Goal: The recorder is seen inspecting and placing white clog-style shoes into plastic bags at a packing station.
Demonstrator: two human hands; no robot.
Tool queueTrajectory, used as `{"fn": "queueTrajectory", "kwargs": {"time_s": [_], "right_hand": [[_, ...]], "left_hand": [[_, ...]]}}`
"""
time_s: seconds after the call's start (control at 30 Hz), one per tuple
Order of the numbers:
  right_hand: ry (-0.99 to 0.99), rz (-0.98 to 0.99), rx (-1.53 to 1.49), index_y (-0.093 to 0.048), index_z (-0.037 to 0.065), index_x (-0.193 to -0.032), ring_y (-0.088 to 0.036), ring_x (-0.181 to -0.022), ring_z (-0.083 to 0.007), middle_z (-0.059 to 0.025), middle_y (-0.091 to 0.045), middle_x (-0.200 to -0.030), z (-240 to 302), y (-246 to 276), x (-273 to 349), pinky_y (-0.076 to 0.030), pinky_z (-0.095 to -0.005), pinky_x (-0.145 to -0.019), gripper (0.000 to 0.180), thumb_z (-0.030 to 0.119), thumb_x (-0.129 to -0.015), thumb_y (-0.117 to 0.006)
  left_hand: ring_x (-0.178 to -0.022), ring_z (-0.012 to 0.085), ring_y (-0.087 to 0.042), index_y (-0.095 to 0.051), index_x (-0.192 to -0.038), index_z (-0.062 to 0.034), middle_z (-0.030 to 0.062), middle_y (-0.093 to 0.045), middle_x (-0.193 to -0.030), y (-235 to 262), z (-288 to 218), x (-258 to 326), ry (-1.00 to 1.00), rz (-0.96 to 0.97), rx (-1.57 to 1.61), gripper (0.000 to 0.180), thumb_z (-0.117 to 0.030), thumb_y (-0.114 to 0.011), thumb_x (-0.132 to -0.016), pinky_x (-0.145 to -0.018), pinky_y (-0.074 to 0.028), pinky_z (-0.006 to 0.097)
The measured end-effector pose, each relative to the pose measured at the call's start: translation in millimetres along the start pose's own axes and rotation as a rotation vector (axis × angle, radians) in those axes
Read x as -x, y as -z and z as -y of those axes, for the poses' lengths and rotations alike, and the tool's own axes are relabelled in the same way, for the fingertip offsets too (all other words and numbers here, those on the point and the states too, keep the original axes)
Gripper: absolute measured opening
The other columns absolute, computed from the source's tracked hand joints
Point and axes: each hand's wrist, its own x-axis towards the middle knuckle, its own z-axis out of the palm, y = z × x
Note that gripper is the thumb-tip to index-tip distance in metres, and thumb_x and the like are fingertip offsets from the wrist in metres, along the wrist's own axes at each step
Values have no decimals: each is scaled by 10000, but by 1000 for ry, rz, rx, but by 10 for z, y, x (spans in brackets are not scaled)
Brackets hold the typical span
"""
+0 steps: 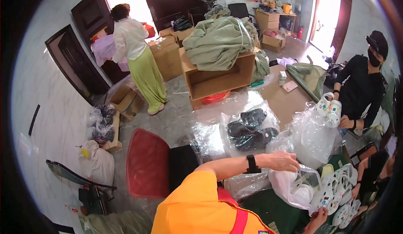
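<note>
My left hand (284,162), with a dark band on the wrist, pinches the upper edge of a clear plastic bag (278,183). White clogs (302,192) lie inside the bag, partly veiled by the film. At the lower right my right hand (319,218) is closed on the bag's other edge, so its mouth is stretched between both hands. Right beside the bag are several white clogs with charms (329,192), and a pale yellow one (326,170) sits behind them.
Bagged black shoes (252,129) and clear plastic bags (312,139) cover the table ahead. A co-worker (361,83) at the right holds white clogs (329,110); another person's hands (359,198) are near the clogs. A red chair (147,163) stands left. Another person (134,53) stands by boxes (165,60).
</note>
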Motion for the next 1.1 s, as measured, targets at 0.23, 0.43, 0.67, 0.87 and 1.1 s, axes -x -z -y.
{"fn": "queueTrajectory", "kwargs": {"time_s": [0.23, 0.43, 0.67, 0.87, 1.1], "right_hand": [[104, 15, 96, -554, -48, -891, -477, -570, -165, -91, -514, -717, 10, 9, 82, -402, -285, -519, 175, 93, -792, -523], [421, 98, 436, -553, -50, -941, -472, -637, -190, -103, -502, -798, -110, 143, 57, -416, -308, -548, 188, 70, -804, -506], [39, 34, 58, -533, -54, -936, -471, -638, -172, -102, -525, -790, 98, 27, 199, -401, -301, -548, 212, 112, -804, -536], [14, 115, -134, -527, -42, -956, -543, -737, -195, -115, -566, -845, 9, 102, 170, -444, -309, -645, 209, 109, -813, -551], [91, 230, 41, -533, -40, -991, -562, -780, -187, -108, -588, -879, 128, 134, 256, -446, -304, -685, 248, 152, -836, -551]], "left_hand": [[-866, 255, -521, -521, -1111, -263, 103, -450, -1052, -34, 126, 142, -278, 128, -418, 384, -149, -559, -747, -714, -418, 375], [-880, 237, -521, -546, -1036, -215, 89, -501, -983, 1, 171, 244, -188, 264, -571, 285, -188, -565, -753, -730, -396, 367], [-813, 232, -542, -545, -803, -81, 76, -532, -814, -22, 182, 211, -220, 76, -498, 127, -196, -559, -753, -674, -421, 359], [-726, 273, -554, -542, -785, -55, 99, -531, -745, 17, 195, 210, -283, -15, -330, 115, -165, -547, -752, -652, -447, 369], [-743, 305, -568, -556, -879, -49, 141, -568, -765, 126, 106, 254, 8, -20, 21, 143, -90, -559, -742, -650, -442, 373]]}}
